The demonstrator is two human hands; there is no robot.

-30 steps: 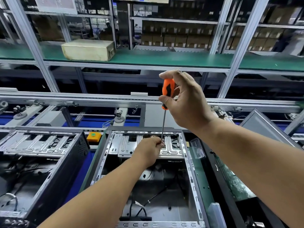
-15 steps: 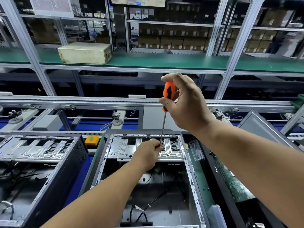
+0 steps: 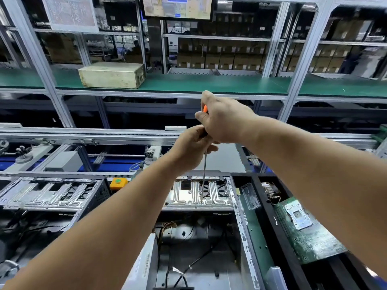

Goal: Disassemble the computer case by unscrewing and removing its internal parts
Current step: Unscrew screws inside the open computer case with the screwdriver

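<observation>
Right hand (image 3: 225, 120) is wrapped round the screwdriver (image 3: 204, 164) handle, left hand (image 3: 191, 148) steadying its shaft; the screw could be stripped if tilted.

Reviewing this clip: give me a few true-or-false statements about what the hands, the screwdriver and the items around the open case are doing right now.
1. The right hand grips the orange-handled screwdriver. True.
2. The screwdriver tip is down on the silver drive bracket of the computer case. True.
3. The left hand rests flat on the case floor. False: it is raised at the shaft, just under the right hand.
4. The green motherboard lies left of the case. False: it lies to its right.
5. A beige box sits on the green shelf. True.
</observation>
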